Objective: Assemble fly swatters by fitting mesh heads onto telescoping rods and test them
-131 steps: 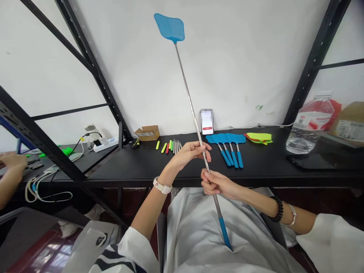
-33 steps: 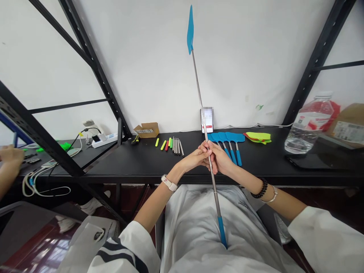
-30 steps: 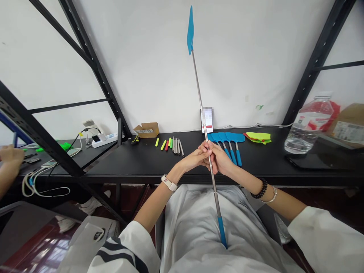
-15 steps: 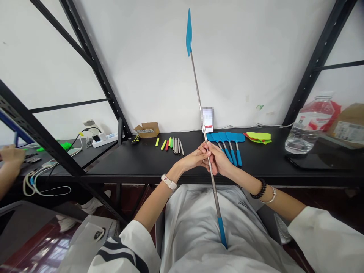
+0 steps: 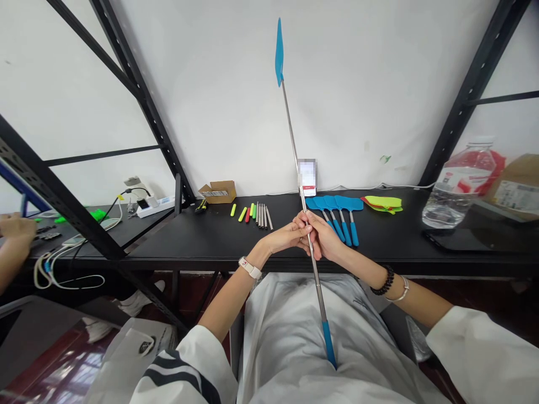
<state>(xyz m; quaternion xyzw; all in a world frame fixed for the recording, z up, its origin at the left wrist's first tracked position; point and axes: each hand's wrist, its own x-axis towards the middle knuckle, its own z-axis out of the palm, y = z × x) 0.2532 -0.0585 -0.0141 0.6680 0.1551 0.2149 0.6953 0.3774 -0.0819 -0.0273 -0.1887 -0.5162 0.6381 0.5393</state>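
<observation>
Pinching the metal shaft (image 5: 316, 277) of a blue fly swatter (image 5: 302, 199), we keep the fingers of our left hand (image 5: 287, 237) and right hand (image 5: 327, 235) touching around it. Its blue grip (image 5: 328, 343) meets the pale cloth (image 5: 286, 336) over our lap; its head (image 5: 279, 53) stands edge-on above. Beyond our right hand, more blue swatters (image 5: 347, 202) lie on the worktop (image 5: 189, 241), near the upright phone (image 5: 310, 178).

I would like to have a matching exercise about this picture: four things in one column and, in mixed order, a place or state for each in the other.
1. long swatter
2. bottle
3. phone
4. beads

A. around right forearm
B. upright, screen lit
C. in left hand and right hand
D. transparent, labelled

Pairs: 1-C, 2-D, 3-B, 4-A
</observation>
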